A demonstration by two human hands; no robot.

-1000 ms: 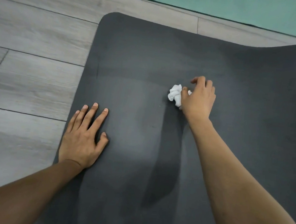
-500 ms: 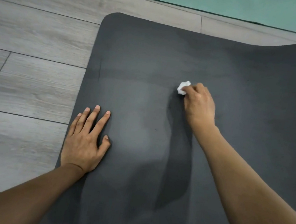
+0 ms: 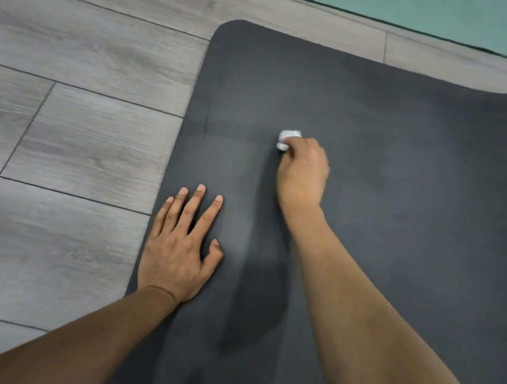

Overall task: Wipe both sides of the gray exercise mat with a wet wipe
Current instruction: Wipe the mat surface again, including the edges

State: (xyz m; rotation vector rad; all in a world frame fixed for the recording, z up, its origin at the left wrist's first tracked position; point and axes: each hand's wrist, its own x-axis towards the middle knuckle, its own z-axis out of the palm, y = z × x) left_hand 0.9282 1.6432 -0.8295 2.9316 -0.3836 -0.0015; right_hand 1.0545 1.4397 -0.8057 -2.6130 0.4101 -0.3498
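Head view showed the gray exercise mat point(image 3: 400, 207) lying flat on the wood-grain floor point(image 3: 63, 140), its far-left rounded corner in sight and a teal mat point(image 3: 421, 9) beyond the far edge. Left hand point(image 3: 180, 246) lay flat with fingers spread, pressing the mat near its left edge. Right hand point(image 3: 302, 172) was curled round a small balled wet wipe point(image 3: 287, 139), held against the mat toward the far middle. A darker damp streak point(image 3: 261, 286) ran nearward from it. Risks judged: the wipe is balled tight, so narrow passes may leave unwiped bands; the mat's far-right edge looked slightly raised and could ruck under a push; the underside remains to be done.
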